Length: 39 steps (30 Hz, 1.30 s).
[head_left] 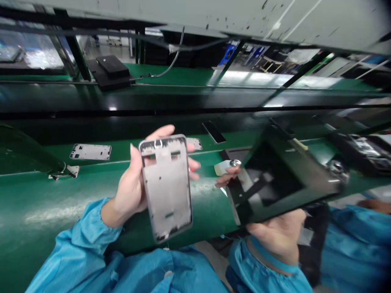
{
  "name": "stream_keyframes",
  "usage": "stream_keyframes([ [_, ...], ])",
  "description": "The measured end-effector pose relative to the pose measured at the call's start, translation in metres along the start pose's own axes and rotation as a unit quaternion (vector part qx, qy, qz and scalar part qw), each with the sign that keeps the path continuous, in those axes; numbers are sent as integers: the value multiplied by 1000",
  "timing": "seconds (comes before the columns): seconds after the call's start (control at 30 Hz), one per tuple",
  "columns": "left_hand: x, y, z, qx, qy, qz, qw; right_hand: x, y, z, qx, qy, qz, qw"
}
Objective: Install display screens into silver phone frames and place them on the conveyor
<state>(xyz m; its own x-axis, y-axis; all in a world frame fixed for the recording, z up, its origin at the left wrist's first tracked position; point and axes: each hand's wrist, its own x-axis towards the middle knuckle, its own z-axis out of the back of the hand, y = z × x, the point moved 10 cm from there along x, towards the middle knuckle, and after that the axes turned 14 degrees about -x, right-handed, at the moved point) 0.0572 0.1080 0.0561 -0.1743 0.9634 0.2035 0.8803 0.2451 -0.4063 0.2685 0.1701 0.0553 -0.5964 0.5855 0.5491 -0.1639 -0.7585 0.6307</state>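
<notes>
My left hand point(130, 191) holds a silver phone frame point(168, 183) tilted upright, its bare plate with small cutouts turned towards me. The thumb lies at its left edge and the fingertips show past its right edge. My right hand point(277, 234) is closed round a dark, box-like tray or fixture point(275, 179), which leans at an angle and is smeared by motion. Fingertips poke out at its left side. A dark, flat panel seems to lie inside it, but I cannot make out what it is. A blue band circles my right wrist.
On the green bench point(76, 195) lie another phone frame point(91, 151) and a dark phone screen point(214, 132). A green post point(33, 146) stands at left. Black blocks point(111, 71) rest on the far shelf. A co-worker's blue sleeve point(357, 244) is close at right.
</notes>
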Motion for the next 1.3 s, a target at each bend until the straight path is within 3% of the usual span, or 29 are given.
stream_keyframes([
  [0.13,25,-19,33,42,-63,-88,993,18,24,-15,-78,50,65,994],
  [0.27,31,-33,44,47,-81,-128,987,21,23,-30,-106,81,87,987],
  [0.6,27,-44,38,72,-75,-149,983,16,13,-45,-90,127,68,985],
  [0.83,23,-49,25,129,22,-173,976,25,20,-60,-42,93,80,992],
  [1.07,24,-66,17,231,94,-244,937,30,15,-73,25,55,49,997],
  [1.23,24,-77,19,234,36,-209,949,22,19,-66,25,90,73,993],
  [1.3,22,-77,16,236,39,-206,949,21,21,-69,23,106,75,991],
])
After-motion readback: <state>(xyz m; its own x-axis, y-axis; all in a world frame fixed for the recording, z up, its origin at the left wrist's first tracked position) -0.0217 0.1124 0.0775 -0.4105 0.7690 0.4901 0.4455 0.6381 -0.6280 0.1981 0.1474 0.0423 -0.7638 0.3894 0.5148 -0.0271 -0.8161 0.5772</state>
